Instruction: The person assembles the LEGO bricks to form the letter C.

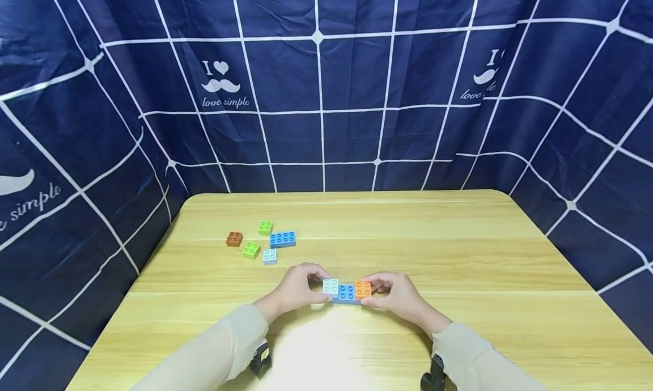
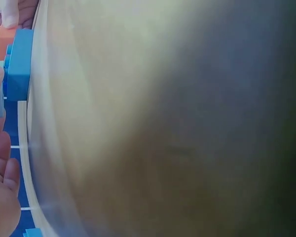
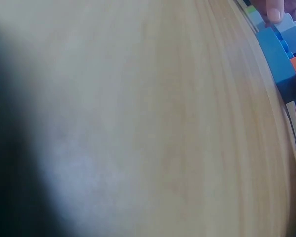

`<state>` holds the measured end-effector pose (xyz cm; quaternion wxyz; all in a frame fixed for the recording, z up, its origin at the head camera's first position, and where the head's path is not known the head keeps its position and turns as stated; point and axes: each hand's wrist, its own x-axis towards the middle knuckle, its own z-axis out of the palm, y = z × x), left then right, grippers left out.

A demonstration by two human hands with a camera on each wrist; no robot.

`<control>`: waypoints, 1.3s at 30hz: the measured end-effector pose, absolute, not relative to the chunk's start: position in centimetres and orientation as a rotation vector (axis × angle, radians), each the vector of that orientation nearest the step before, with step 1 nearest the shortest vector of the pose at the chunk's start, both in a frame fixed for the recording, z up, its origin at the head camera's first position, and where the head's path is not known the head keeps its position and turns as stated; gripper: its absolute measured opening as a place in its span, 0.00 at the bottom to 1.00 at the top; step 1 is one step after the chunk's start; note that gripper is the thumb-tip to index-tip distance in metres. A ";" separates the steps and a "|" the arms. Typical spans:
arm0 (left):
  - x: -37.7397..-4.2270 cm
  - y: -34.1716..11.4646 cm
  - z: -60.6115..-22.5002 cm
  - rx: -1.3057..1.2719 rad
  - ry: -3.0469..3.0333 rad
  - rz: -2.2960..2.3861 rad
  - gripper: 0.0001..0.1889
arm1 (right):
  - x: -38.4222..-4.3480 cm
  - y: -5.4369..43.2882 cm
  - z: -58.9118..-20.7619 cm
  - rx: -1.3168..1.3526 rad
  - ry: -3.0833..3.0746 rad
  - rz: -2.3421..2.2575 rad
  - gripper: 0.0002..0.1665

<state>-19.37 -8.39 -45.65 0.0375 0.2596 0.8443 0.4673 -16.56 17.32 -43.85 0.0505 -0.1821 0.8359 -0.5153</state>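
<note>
A long blue brick (image 1: 347,292) lies on the table with two smaller bricks on top. My left hand (image 1: 301,289) pinches the pale blue-green square brick (image 1: 330,287) at its left end between thumb and fingers. At the other end, my right hand (image 1: 397,292) pinches an orange square brick (image 1: 363,289). Between the two, bare blue studs show. The left wrist view has the blue brick (image 2: 20,64) side-on, its orange neighbour (image 2: 4,42) partly under the right hand's fingers. In the right wrist view the blue brick (image 3: 278,61) appears at the upper right edge.
Loose bricks lie at the table's left: a brown one (image 1: 234,239), two green ones (image 1: 265,228) (image 1: 251,250), a blue long one (image 1: 283,239) and a pale blue one (image 1: 270,256). The wooden table (image 1: 433,238) is ringed by a dark blue gridded curtain (image 1: 357,79).
</note>
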 end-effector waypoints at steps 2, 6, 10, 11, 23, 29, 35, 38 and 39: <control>-19.4 -8.3 -45.5 0.788 2.592 1.422 0.15 | -16.6 17.3 -43.9 -0.554 2.542 -1.571 0.22; -19.6 -8.1 -45.2 0.788 2.594 1.393 0.14 | -16.6 17.3 -43.9 -0.546 2.538 -1.575 0.23; -19.7 -8.0 -45.2 0.795 2.597 1.373 0.14 | -16.6 17.4 -43.9 -0.546 2.539 -1.577 0.22; -19.7 -8.0 -45.2 0.793 2.600 1.369 0.14 | -16.7 17.4 -43.9 -0.548 2.537 -1.579 0.22; -19.5 -7.8 -45.4 0.771 2.608 1.350 0.14 | -16.6 17.6 -44.0 -0.555 2.539 -1.571 0.23; -19.5 -8.0 -45.5 0.795 2.611 1.331 0.17 | -16.6 17.5 -43.9 -0.559 2.528 -1.584 0.22; -20.0 -9.5 -45.6 0.874 2.590 1.387 0.32 | -16.6 17.5 -43.9 -0.557 2.522 -1.596 0.22; -20.5 -11.1 -45.5 0.858 2.629 1.440 0.34 | -16.6 17.5 -43.9 -0.553 2.524 -1.595 0.22; -20.7 -11.7 -45.5 0.834 2.656 1.453 0.34 | -16.6 17.4 -43.9 -0.554 2.524 -1.594 0.22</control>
